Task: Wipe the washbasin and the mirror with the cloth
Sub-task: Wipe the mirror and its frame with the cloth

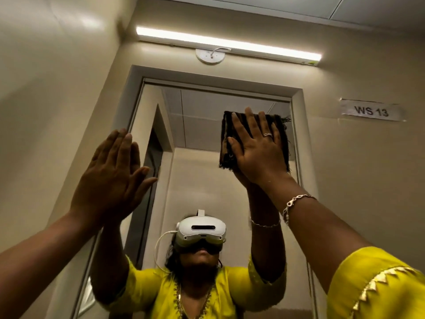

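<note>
Your right hand (257, 148) presses the folded cloth (254, 140) flat-palmed high on the mirror (207, 125), left hand (110, 178) open and braced beside it; mid-wipe, sweep firmly downward next.

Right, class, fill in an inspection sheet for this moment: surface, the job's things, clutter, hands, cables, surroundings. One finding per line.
Surface: tall wall mirror in a pale frame, glass facing the wearer; no streaks discernible.
Job's things: dark striped folded cloth with frayed edges, flat on the upper right of the glass; washbasin out of view.
Clutter: nothing seen.
Hands: right hand spread flat, palm pressing the cloth to the mirror; left hand open and flat at the mirror's left edge, holding nothing.
Cables: thin white cable looping from the reflected headset.
Surroundings: beige walls, lit tube light above, paper label reading WS 13 at right.
</note>
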Available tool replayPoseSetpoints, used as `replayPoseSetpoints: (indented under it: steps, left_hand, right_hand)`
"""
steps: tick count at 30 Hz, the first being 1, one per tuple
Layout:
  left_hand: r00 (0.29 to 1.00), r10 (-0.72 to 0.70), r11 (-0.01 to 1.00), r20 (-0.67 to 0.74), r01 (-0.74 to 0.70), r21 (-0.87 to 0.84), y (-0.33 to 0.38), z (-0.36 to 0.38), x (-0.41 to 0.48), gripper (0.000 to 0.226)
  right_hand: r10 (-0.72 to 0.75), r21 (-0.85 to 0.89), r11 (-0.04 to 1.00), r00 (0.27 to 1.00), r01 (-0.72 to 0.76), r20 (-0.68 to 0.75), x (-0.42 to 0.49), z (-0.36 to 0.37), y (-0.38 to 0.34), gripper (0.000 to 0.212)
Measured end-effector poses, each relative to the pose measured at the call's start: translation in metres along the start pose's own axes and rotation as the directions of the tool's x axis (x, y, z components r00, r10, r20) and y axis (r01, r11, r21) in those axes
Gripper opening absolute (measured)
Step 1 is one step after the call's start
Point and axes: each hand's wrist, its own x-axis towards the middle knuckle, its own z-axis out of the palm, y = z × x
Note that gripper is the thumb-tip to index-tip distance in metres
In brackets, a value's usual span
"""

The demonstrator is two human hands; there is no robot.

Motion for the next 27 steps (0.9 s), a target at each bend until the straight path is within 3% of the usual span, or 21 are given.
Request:
replayPoseSetpoints:
  steps: [8, 17, 21, 27]
  left_hand:
    - [1.0, -0.004, 1.0, 0.018, 0.004, -0.008, -0.004, 0.004, 0.0, 0.094]
    - [0.997, -0.069, 0.97, 0.024, 0.073, -0.233, 0.003, -0.006, 0.0, 0.104]
    - [0.998, -0.054, 0.965, 0.017, 0.057, -0.258, 0.003, -0.009, -0.001, 0.107]
    - [0.999, -0.049, 0.958, -0.01, 0.045, -0.285, -0.006, 0.0, -0.002, 0.089]
  right_hand:
    - [0.109, -0.063, 0.992, 0.994, -0.108, 0.017, -0.011, -0.01, 0.038, 0.061]
    - [0.285, -0.071, 0.956, 0.959, -0.285, -0.012, -0.022, 0.0, 0.005, 0.064]
    - [0.285, -0.057, 0.957, 0.958, -0.286, -0.021, -0.02, 0.004, -0.02, 0.063]
    - [0.2, -0.003, 0.98, 0.98, -0.2, -0.004, -0.012, 0.013, -0.082, 0.063]
